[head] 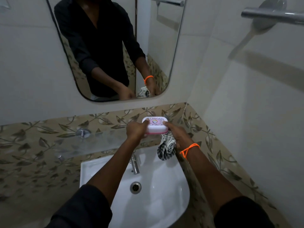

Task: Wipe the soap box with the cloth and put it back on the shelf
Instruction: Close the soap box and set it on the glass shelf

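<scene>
Setting: white sink (164, 203) at lower centre, glass shelf (49, 143) at left.
Soap box (155, 125): centre frame (pink-white), held between both hands.
Left hand (136, 130): fingers curled round box end.
Right hand (178, 134): thumb on box, fingers clutching striped cloth (166, 149).

- We see pale off-white wall tiles (29, 66) above a band of beige tiles patterned with grey-brown leaves (32, 155).
- We see a frameless mirror with rounded lower corners (161, 46) fixed on the far wall.
- We see a clear glass shelf (69, 143) running along the leaf band on round chrome mounts (83, 132).
- We see a white ceramic wash basin (164, 195) below, with a chrome tap (135, 165) and a round metal drain (135, 187).
- We see a chrome towel rail (271, 15) on the right wall, casting a soft shadow.
- We find the light dim and even.
</scene>
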